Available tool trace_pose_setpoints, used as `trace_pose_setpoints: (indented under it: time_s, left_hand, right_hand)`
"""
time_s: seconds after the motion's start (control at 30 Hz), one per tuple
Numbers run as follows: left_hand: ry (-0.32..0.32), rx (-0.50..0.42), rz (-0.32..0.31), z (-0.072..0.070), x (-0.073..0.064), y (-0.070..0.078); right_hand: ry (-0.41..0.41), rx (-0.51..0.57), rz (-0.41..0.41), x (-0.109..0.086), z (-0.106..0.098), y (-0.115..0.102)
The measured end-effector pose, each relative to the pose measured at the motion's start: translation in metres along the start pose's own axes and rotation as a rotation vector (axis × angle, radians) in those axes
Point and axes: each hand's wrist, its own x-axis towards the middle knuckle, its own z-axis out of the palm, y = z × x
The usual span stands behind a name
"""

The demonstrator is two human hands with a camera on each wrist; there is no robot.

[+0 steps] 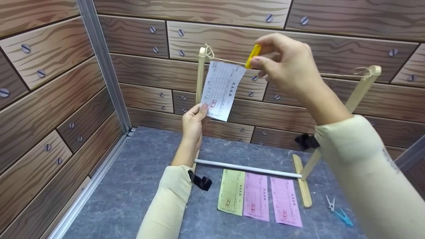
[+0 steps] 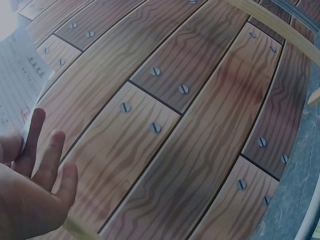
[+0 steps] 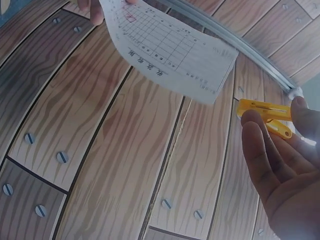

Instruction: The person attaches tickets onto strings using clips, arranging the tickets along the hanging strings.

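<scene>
By its lower left corner, my left hand pinches a white printed slip with a red stamp. The slip's top edge is up at the string tied between two wooden posts. My right hand pinches a yellow clothespin between thumb and fingers, near the slip's upper right corner. In the right wrist view, the clothespin is apart from the slip. The left wrist view shows the left hand with several fingers extended beside the slip.
A green slip and two pink slips lie on the grey tabletop. Above them runs the rack's white bar. A grey clothespin and a blue clothespin lie right of the rack's wooden foot.
</scene>
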Motion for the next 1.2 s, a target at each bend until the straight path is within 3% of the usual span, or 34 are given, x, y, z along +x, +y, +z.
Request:
trace_pose_setpoints:
  time_s: [0.4,0.63,1.0,1.2]
  left_hand:
    - [-0.020,0.002,-0.031,0.007,-0.001,-0.004]
    - [-0.026,-0.009,-0.028,0.006,-0.002,-0.001]
    - [-0.025,-0.025,-0.038,0.009,-0.004,-0.006]
    - [-0.012,-0.036,-0.040,0.009,-0.003,-0.009]
  right_hand:
    - [-0.032,-0.157,-0.009,0.038,0.020,0.000]
    - [0.106,-0.251,-0.093,0.059,0.029,0.012]
    - [0.193,-0.226,-0.049,0.075,0.045,0.019]
    - [0.153,-0.192,0.020,0.079,0.054,0.019]
